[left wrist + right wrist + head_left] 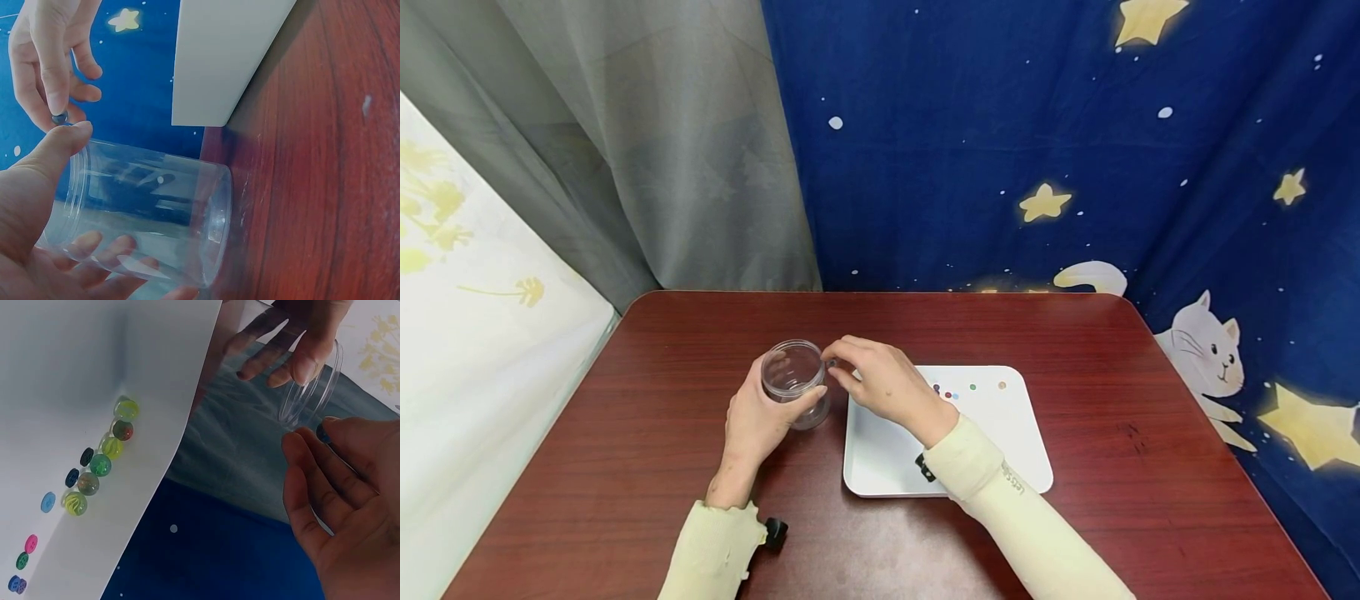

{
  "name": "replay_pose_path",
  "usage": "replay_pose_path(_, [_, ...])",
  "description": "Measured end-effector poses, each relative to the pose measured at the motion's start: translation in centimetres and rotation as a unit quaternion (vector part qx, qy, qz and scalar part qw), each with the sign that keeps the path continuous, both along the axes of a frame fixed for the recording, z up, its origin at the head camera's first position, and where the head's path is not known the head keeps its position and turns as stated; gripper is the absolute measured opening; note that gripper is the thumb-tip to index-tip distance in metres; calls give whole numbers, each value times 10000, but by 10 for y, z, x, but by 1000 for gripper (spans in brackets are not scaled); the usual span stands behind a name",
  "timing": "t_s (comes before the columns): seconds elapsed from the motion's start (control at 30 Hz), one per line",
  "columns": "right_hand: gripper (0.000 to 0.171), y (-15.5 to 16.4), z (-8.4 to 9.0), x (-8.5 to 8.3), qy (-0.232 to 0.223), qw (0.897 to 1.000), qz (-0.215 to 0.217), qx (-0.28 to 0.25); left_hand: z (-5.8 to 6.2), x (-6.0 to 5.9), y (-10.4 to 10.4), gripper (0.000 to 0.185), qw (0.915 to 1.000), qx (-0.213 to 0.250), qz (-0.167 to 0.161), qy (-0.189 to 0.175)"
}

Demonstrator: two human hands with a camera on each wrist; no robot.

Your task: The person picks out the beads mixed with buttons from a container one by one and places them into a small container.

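Observation:
My left hand (756, 423) grips a clear plastic jar (150, 200) round its side, thumb near the rim. The jar stands upright on the table with its mouth uncovered, and nothing shows inside it. A small dark blue marble (59, 117) is pinched between the thumb and forefinger of my right hand (889, 385), right beside the jar's rim. The right hand's other fingers are loosely bent. Below the right forearm lies a white tray (880, 471), where the right wrist view shows several glass marbles (100, 465) and several coloured buttons (48, 502).
The dark red wooden table (647, 467) carries the jar with the tray to its right. Behind it hang a grey curtain (700, 150) and a blue curtain (925, 167) with stars. A white patterned cloth (482, 333) is at the left.

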State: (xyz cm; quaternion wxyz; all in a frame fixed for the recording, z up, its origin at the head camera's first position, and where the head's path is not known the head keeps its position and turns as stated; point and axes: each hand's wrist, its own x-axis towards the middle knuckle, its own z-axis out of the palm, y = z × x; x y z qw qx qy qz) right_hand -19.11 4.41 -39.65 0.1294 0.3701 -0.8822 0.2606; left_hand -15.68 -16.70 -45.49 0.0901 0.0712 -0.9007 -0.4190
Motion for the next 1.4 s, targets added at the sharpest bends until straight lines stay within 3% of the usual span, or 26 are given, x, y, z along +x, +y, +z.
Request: replay_pose_path(1.4, [15, -13, 0, -1, 98, 9999, -14, -21, 0, 0, 0, 97, 10000, 18, -16, -32])
